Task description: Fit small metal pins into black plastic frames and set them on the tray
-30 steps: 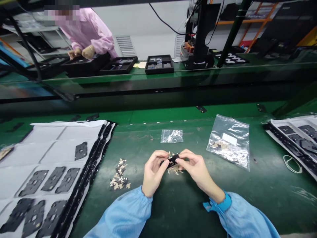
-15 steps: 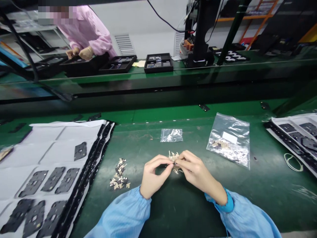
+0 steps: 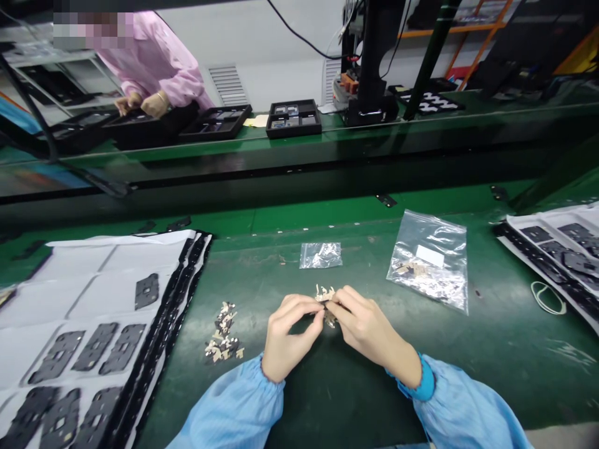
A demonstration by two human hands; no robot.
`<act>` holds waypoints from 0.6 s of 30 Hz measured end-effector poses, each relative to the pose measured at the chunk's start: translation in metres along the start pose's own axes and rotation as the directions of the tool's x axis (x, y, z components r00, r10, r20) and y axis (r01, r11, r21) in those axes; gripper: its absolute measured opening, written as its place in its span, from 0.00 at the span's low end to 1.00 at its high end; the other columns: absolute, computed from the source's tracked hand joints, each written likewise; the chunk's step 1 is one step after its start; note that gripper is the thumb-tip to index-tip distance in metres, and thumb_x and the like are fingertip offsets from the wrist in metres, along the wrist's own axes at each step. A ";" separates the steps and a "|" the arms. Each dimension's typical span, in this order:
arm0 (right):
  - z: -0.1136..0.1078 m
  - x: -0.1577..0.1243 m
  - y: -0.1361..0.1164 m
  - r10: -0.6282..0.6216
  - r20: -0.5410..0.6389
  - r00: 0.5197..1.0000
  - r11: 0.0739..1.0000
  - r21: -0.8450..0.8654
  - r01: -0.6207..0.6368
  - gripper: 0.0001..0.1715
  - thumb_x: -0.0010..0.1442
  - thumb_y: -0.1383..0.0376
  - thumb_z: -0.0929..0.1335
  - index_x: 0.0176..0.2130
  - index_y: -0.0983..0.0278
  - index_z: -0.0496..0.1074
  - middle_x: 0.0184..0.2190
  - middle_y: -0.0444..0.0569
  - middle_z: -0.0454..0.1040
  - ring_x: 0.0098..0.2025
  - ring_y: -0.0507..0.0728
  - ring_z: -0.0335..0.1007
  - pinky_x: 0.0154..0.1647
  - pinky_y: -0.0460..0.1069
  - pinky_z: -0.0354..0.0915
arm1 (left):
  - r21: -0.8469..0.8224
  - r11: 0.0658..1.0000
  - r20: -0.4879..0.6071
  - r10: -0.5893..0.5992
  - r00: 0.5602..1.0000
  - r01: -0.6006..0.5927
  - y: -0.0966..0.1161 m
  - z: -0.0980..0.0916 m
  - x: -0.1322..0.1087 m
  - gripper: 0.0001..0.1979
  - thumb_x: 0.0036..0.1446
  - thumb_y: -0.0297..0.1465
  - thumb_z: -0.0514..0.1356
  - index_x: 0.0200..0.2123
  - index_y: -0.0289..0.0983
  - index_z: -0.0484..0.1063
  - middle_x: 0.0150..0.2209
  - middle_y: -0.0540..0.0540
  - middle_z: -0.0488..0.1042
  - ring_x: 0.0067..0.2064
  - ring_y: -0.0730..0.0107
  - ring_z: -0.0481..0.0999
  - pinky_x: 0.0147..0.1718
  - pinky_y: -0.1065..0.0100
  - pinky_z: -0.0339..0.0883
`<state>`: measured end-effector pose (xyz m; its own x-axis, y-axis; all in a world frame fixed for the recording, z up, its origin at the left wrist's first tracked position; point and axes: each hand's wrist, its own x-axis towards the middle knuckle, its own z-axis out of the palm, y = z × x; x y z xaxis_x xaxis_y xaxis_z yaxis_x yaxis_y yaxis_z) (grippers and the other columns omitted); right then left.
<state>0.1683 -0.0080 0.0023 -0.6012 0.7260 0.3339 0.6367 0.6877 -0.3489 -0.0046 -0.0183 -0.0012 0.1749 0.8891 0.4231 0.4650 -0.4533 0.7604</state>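
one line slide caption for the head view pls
Bare left hand and bare right hand pinch a small dark part near a cluster of small cream pieces on a green worktop.

You've a green-topped workbench w/ a dull sheen in front of you. Opp. you, a 2nd green bench stands before a white wall w/ louvred vents; orange-framed shelving bkgd R, pale metal rack far L.

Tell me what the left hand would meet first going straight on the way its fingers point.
Most likely the right hand: its fingers lie just ahead, though depth there is hard to judge.
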 end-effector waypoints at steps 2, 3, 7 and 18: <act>0.001 0.000 -0.002 0.010 0.000 1.000 1.000 0.007 -0.010 0.15 0.61 0.76 0.57 0.40 0.67 0.70 0.31 0.53 0.67 0.34 0.57 0.60 0.25 0.48 0.59 | 0.021 1.000 0.019 0.000 1.000 0.000 0.000 -0.001 -0.001 0.06 0.51 0.22 0.60 0.32 0.38 0.73 0.31 0.46 0.75 0.35 0.67 0.73 0.37 0.64 0.65; 0.001 0.000 -0.003 0.021 -0.011 1.000 0.999 0.028 -0.021 0.15 0.61 0.75 0.57 0.39 0.67 0.70 0.31 0.53 0.67 0.34 0.57 0.60 0.25 0.48 0.59 | 0.033 0.999 0.025 0.003 1.000 -0.004 -0.001 -0.001 -0.002 0.06 0.52 0.23 0.60 0.32 0.39 0.73 0.32 0.46 0.75 0.35 0.66 0.73 0.37 0.64 0.65; 0.010 0.003 -0.011 0.197 -0.130 0.972 0.909 0.395 -0.131 0.15 0.63 0.71 0.59 0.35 0.64 0.73 0.30 0.50 0.66 0.32 0.55 0.64 0.31 0.49 0.65 | 0.114 0.989 -0.002 0.091 0.996 -0.091 -0.004 0.000 -0.007 0.11 0.51 0.23 0.61 0.38 0.42 0.74 0.34 0.46 0.75 0.37 0.63 0.73 0.40 0.60 0.64; 0.014 0.003 0.003 0.218 -0.370 0.903 0.961 0.244 -0.132 0.15 0.63 0.71 0.59 0.45 0.67 0.71 0.37 0.55 0.70 0.39 0.58 0.67 0.36 0.50 0.67 | -0.576 0.639 0.120 -0.551 0.826 0.509 0.011 0.021 0.007 0.21 0.60 0.38 0.53 0.57 0.44 0.59 0.56 0.40 0.64 0.55 0.59 0.68 0.50 0.56 0.65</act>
<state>0.1615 -0.0040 -0.0102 -0.2252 0.8048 0.5492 0.5733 0.5652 -0.5932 0.0204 -0.0159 -0.0004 -0.0078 0.9917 -0.1282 -0.1141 0.1264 0.9854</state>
